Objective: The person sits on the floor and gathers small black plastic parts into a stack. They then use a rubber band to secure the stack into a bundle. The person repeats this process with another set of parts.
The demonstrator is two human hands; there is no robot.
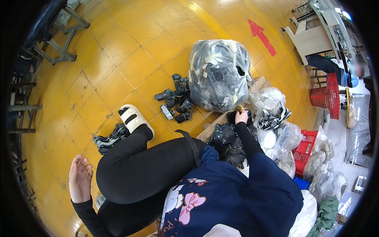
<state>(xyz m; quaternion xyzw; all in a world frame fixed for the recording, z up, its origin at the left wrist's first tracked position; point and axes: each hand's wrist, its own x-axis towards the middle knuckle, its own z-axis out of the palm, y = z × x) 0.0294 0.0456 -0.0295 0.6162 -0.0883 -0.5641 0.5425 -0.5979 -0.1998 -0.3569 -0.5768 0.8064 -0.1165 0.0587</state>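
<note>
My left hand (81, 179) is raised beside my left knee, palm up and fingers apart. A thin yellow rubber band (89, 170) loops around its fingers. Out to the right, my right hand (241, 116) has its fingers pinched at a small yellow clump (240, 107) that looks like rubber bands. That hand is over a dark container, just below a big clear plastic bag (219, 75) stuffed with dark and pale pieces. Under my right forearm lies a heap of black strap pieces (227, 142). Small black bundles (175, 94) sit on the floor left of the bag.
A stack of dark strips (111, 138) lies by my sandal (135, 118). More plastic bags (268, 100) and a red crate (304, 152) crowd the right side. A red basket (325, 96) stands near a seated person at a machine table (312, 41). Metal stands (65, 43) line the left.
</note>
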